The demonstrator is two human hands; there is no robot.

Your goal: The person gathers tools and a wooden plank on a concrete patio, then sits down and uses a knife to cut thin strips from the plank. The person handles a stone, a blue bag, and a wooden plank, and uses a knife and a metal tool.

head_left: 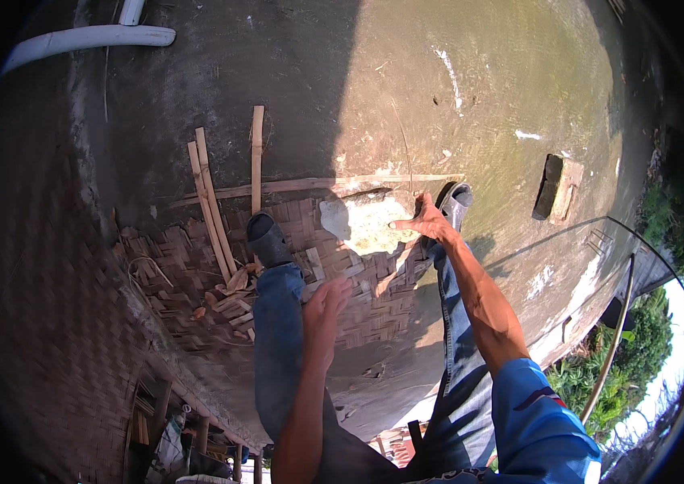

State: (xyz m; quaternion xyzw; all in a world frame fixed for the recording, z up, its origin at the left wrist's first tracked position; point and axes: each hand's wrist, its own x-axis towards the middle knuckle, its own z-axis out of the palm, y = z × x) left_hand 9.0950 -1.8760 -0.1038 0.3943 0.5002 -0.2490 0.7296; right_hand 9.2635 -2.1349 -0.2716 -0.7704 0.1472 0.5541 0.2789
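Observation:
My right hand [426, 221] reaches in over the right edge of a pale, flat stone-like slab [370, 224]. Its thumb points left across the slab, apart from the fingers. A thin strip [403, 141] ends close to these fingertips; whether they touch it I cannot tell. Slightly blurred, my left hand [327, 313] hovers nearer to me, by my left trouser leg, with its fingers stretched out and nothing visible in it. Under the slab lies a woven bamboo mat [350, 319]. Along its far edge runs a long flat wooden strip [301, 185].
My dark shoes [269, 242] stand at both sides of the slab. Several narrow wooden slats [211, 202] and short offcuts [237, 305] lie left. A rough block [561, 189] sits at right, a white pipe [108, 35] far left. A woven wall [51, 282] borders the left.

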